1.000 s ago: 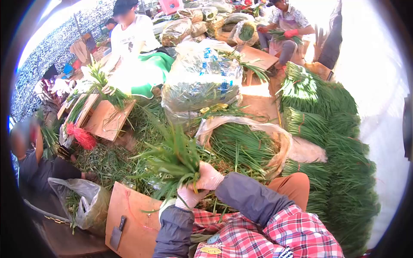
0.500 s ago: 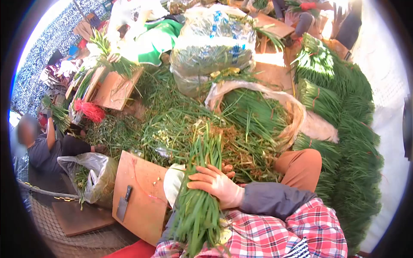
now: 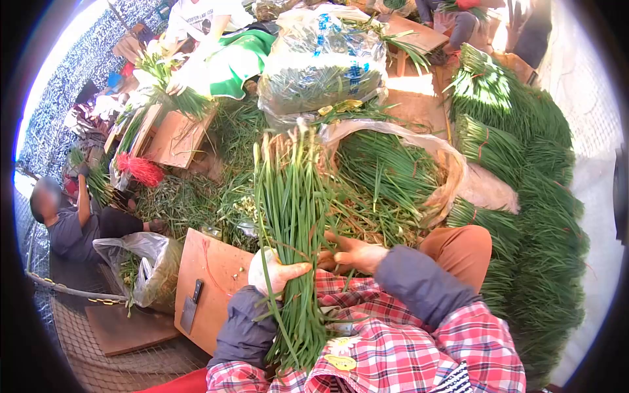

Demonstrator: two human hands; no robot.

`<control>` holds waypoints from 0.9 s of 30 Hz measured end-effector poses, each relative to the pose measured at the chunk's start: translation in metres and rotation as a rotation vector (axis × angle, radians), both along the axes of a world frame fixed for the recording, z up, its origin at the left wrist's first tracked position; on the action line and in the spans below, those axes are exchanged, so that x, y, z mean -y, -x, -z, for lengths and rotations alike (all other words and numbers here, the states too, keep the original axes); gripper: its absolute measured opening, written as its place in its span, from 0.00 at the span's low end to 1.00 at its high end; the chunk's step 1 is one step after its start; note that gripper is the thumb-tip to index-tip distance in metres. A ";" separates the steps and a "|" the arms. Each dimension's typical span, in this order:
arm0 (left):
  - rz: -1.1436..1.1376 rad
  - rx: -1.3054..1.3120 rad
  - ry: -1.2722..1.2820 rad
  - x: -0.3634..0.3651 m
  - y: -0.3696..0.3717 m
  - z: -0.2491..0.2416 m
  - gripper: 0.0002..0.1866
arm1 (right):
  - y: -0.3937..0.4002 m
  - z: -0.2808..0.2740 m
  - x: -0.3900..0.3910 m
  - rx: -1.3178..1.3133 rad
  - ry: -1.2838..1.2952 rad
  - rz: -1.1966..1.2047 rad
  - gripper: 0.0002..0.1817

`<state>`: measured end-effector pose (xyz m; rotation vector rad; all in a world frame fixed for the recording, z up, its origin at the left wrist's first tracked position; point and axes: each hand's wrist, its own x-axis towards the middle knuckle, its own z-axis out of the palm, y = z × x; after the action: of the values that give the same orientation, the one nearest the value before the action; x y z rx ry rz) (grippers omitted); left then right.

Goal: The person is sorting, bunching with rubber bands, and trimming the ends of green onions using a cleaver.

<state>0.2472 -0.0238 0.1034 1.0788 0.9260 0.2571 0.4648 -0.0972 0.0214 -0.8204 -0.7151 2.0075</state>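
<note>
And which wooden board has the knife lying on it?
The light brown wooden board beside the grey left sleeve. The black-handled metal knife lies on it; I see none on the dark brown board or the board beside the red strings.

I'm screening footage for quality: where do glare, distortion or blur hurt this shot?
Head view: fisheye curvature, black corners; sunlight bleaching the green-and-white cloth and the top tied bundle; glare on the blue-printed plastic bag; blur over the seated worker's head at left. The held bunch and cleaver are fairly clear.
</note>
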 end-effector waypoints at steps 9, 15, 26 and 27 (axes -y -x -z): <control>-0.166 0.154 -0.306 0.083 0.019 0.017 0.55 | 0.082 -0.037 -0.026 -0.525 0.222 0.458 0.24; -0.288 0.124 -0.364 0.092 0.005 -0.010 0.46 | 0.091 -0.037 -0.023 -0.285 0.125 0.350 0.27; -0.164 -0.119 -0.094 0.069 0.090 -0.003 0.26 | 0.057 0.069 -0.103 0.129 -0.466 0.495 0.54; -0.172 -0.167 -0.129 0.069 0.092 -0.006 0.25 | 0.061 0.069 -0.106 0.087 -0.397 0.394 0.53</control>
<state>0.1553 -0.0923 0.1095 1.1533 1.1670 0.3772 0.4037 0.0086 -0.0479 -0.7443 -0.8887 1.4266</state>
